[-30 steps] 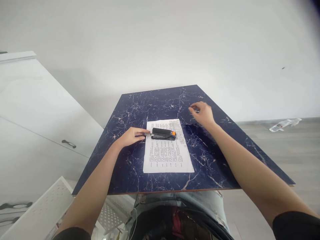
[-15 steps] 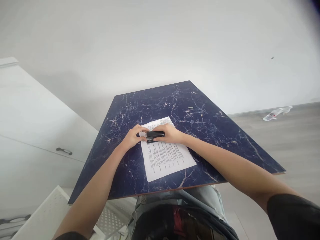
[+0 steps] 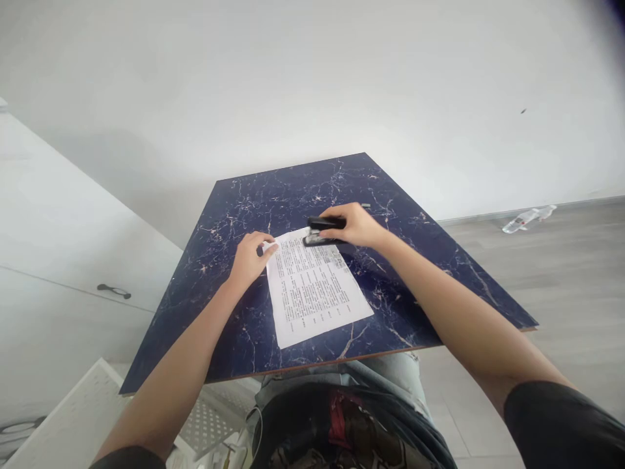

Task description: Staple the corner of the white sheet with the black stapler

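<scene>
Veined blue tabletop [image 3: 234, 208] — printed paper [image 3: 312, 290], grey piece [image 3: 366, 206].

A blue, white-veined table [image 3: 273, 202] stands by a pale wall [image 3: 293, 78], between a white cabinet [image 3: 58, 215] and grey flooring [image 3: 551, 280].

One head-worn camera is looking forward and down from above the near edge of the blue marble-patterned tabletop [image 3: 273, 202], framing all four corners from fairly close and facing the white wall [image 3: 293, 85] beyond the far edge.
</scene>
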`<state>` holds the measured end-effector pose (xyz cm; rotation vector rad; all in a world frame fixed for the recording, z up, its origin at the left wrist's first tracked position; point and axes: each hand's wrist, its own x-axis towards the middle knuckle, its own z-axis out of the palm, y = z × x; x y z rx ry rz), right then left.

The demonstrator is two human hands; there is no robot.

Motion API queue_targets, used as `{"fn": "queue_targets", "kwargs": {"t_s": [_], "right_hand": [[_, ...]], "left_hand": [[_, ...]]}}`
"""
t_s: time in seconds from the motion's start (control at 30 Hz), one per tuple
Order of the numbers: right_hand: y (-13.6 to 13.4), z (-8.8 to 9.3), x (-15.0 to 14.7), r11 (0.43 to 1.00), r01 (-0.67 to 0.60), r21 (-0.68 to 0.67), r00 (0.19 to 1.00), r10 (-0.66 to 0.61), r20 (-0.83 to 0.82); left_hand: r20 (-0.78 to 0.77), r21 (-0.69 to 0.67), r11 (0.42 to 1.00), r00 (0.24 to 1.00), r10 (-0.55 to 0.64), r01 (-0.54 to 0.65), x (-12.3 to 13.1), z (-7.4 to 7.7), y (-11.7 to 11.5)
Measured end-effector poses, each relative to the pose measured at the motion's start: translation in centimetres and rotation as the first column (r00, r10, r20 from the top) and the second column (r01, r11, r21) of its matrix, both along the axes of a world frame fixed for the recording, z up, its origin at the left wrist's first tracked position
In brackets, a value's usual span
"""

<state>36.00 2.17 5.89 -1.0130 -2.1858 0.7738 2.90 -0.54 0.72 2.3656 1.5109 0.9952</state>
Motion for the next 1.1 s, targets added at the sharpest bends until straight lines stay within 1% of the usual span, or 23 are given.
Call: {"fn": "queue_targets", "kwargs": {"t_s": [0.07, 0.1, 0.13, 0.17, 0.2, 0.27, 0.4, 0.47, 0.53, 0.6, 0.67, 0.8, 0.93, 1.1], "right_hand": [[1.4, -0.1, 3.0, 0.993, 0.113, 0.029, 0.992, -0.114, 0.056], [2.1, -0.3, 4.3, 0.987, 0.154, 0.047, 0.983, -0.158, 0.093], [2.7, -0.6, 5.4, 0.982, 0.181, 0.059, 0.973, -0.188, 0.137], [3.3, -1.0, 6.3, 0.978, 0.197, 0.064, 0.962, -0.206, 0.178], [3.7, -1.3, 6.9, 0.977, 0.206, 0.061, 0.954, -0.214, 0.210], [4.1, -1.9, 7.6, 0.976, 0.212, 0.048, 0.947, -0.217, 0.237], [4.1, -2.3, 7.1, 0.983, 0.181, 0.028, 0.949, -0.183, 0.256], [4.0, -2.3, 6.6, 0.983, 0.184, 0.025, 0.935, -0.183, 0.306], [3.8, -2.3, 6.2, 0.984, 0.179, 0.026, 0.922, -0.176, 0.345], [3.5, -2.3, 5.7, 0.992, 0.123, -0.006, 0.929, -0.113, 0.352], [3.0, -2.1, 5.1, 0.997, 0.044, -0.068, 0.941, -0.018, 0.337], [2.0, -1.4, 4.3, 0.985, -0.068, -0.158, 0.938, 0.117, 0.327], [1.6, -1.1, 4.1, 0.976, -0.128, -0.179, 0.928, 0.181, 0.327], [1.4, -1.5, 2.9, 0.973, -0.170, -0.159, 0.938, 0.209, 0.275]], "left_hand": [[-0.048, 0.018, 0.981, 0.980, 0.195, -0.195, -0.6, -0.7, -0.1], [-0.073, 0.006, 0.963, 0.960, 0.270, -0.271, -0.9, -1.1, -0.1], [-0.092, -0.009, 0.947, 0.943, 0.318, -0.320, -1.1, -1.5, -0.1], [-0.105, -0.024, 0.939, 0.935, 0.339, -0.343, -1.2, -1.9, -0.1], [-0.110, -0.039, 0.938, 0.935, 0.338, -0.343, -1.1, -2.2, -0.1], [-0.113, -0.070, 0.951, 0.950, 0.292, -0.301, -0.8, -2.6, -0.1], [-0.084, -0.139, 0.973, 0.981, 0.175, -0.185, 0.4, -2.4, -0.4], [-0.011, -0.143, 0.974, 0.985, 0.174, -0.174, 0.7, -2.1, -0.6], [0.079, -0.120, 0.974, 0.976, 0.204, -0.194, 0.9, -1.9, -0.8], [0.157, -0.083, 0.974, 0.962, 0.222, -0.211, 1.0, -1.8, -0.9], [0.222, -0.047, 0.974, 0.948, 0.226, -0.222, 1.1, -1.8, -1.0], [0.344, 0.003, 0.975, 0.915, 0.209, -0.223, 1.2, -2.0, -0.9], [0.428, 0.002, 0.983, 0.889, 0.163, -0.181, 1.3, -2.2, -0.8], [0.446, -0.010, 0.985, 0.881, 0.161, -0.174, 1.4, -2.2, -0.9]]}}
